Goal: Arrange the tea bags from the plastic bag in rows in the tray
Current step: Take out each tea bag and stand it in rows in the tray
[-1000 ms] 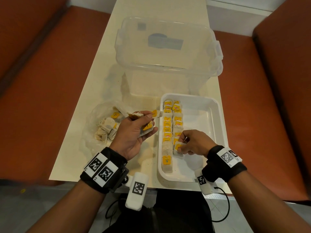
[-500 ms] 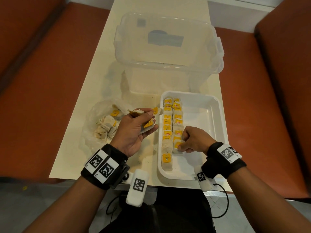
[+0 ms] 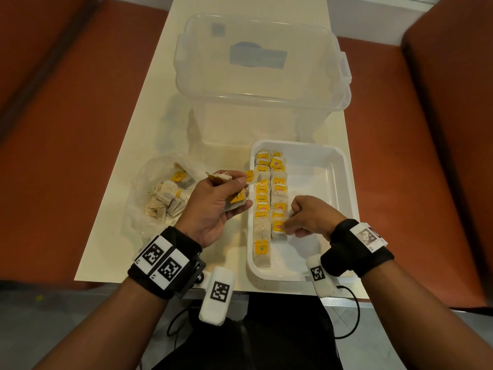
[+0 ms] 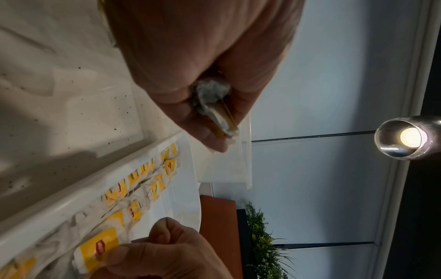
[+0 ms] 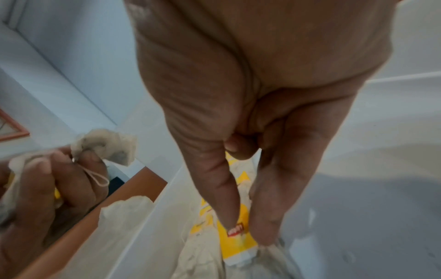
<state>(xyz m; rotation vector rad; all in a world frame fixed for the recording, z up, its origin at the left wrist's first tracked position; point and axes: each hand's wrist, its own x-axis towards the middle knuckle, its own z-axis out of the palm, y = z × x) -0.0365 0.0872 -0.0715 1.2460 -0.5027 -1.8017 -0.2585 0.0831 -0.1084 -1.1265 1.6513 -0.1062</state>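
A white tray (image 3: 342, 182) holds two rows of tea bags (image 3: 269, 188) with yellow tags along its left side. At the near end of the second row, my right hand (image 3: 289, 227) pinches a yellow-tagged tea bag (image 3: 278, 228) between thumb and index finger (image 5: 229, 213). This tea bag (image 5: 236, 243) lies on the tray floor. Left of the tray, my left hand (image 3: 229, 193) grips a small bunch of tea bags (image 3: 238, 200) above the table. The same bunch (image 4: 214, 113) shows in the left wrist view. A clear plastic bag (image 3: 144, 209) with more tea bags (image 3: 165, 201) lies further left.
A large clear plastic bin (image 3: 261, 62) stands on the cream table (image 3: 128, 236) just behind the tray. Orange benches (image 3: 66, 129) flank the table on both sides. The right half of the tray floor (image 3: 314, 188) is bare.
Both hands stay almost where they were. The right hand keeps its fingers on the same tea bag at the near end of the second row.
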